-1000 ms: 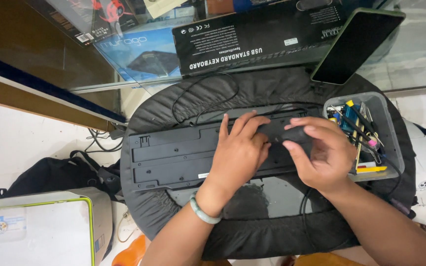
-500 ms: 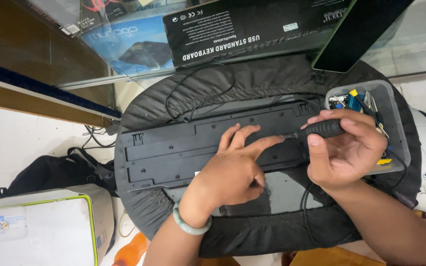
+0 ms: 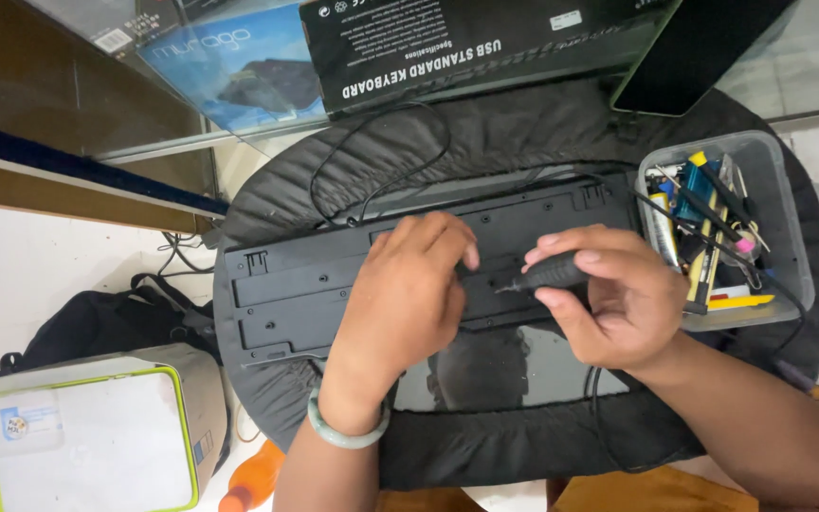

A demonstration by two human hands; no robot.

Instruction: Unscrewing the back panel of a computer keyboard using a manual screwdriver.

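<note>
A long black plastic keyboard (image 3: 334,284) lies face down, its ribbed underside up, across a round cushion covered in dark grey quilted fabric (image 3: 523,133). The left hand (image 3: 405,303) rests flat on the middle of the keyboard's back, fingers (image 3: 443,237) extended and close together, pointing toward the far edge, the palm pressing the case down. A pale green bangle (image 3: 343,431) circles that wrist.

The right hand (image 3: 618,299) sits just beside the left, over the right part of the keyboard. Its thumb and fingers are curled and pinched around a short black ridged screwdriver handle (image 3: 547,275), which pokes out leftward between the fingertips; the tip touches the keyboard's back close to the left hand's fingertips. The shaft itself is too small to tell.

A clear plastic tub of assorted tools (image 3: 760,190) stands at the keyboard's right end. A thin black cable (image 3: 372,142) loops across the cushion beyond the keyboard. Farther back lies a black cardboard box (image 3: 466,43), and a white box with a green rim (image 3: 87,436) sits lower left on the floor.
</note>
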